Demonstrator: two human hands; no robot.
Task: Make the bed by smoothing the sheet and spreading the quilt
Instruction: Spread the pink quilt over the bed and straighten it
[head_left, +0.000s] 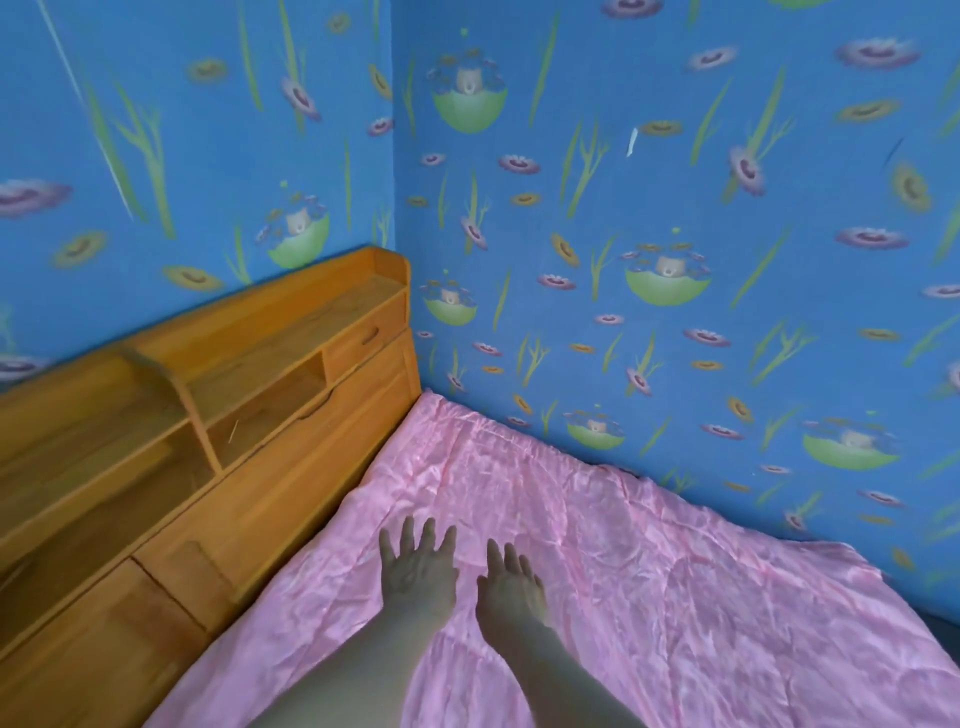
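Two bare hands lie side by side, palms down, on a pink sheet (649, 597). The left hand (415, 569) has its fingers spread, the right hand (511, 587) has them straight and closer together, and neither grips anything, likely so the flat palms can push creases outward. The sheet covers the bed from the wooden headboard (218, 415) with open shelves on the left to the blue flowered wallpaper (675, 208) behind. It looks thin, glossy and finely crumpled all over, and no quilt is in view.
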